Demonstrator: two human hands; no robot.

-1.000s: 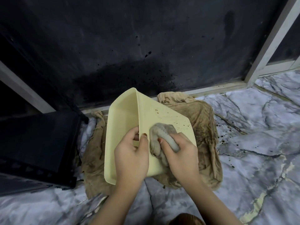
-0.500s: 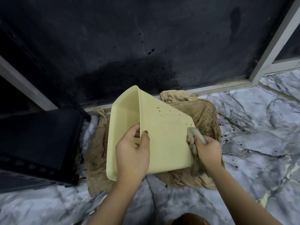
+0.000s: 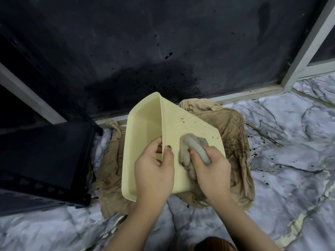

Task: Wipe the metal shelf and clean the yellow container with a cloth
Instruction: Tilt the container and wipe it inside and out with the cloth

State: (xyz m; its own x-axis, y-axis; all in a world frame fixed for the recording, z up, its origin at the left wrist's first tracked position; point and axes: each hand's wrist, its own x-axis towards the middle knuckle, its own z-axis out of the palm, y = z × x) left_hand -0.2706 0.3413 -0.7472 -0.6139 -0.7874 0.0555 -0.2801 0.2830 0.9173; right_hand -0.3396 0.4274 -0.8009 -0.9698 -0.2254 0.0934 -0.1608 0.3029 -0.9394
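Note:
A pale yellow container [image 3: 143,127] is tipped on its side over the floor, its outer wall facing up with small dark specks near the far right corner. My left hand [image 3: 154,171] grips the container's upper edge, thumb on the outer wall and fingers inside. My right hand [image 3: 212,169] holds a bunched grey cloth [image 3: 192,147] and presses it against the outer wall near the middle. The dark metal shelf [image 3: 45,160] stands at the left.
A large crumpled brown cloth [image 3: 233,127] lies on the marble floor [image 3: 290,151] under the container. A dark, speckled wall panel [image 3: 163,51] with a white frame [image 3: 308,46] rises behind. Dark spots dot the floor at the right.
My right hand with the grey cloth has swept from the container's right edge back toward the middle of the outer wall. My left hand keeps its grip.

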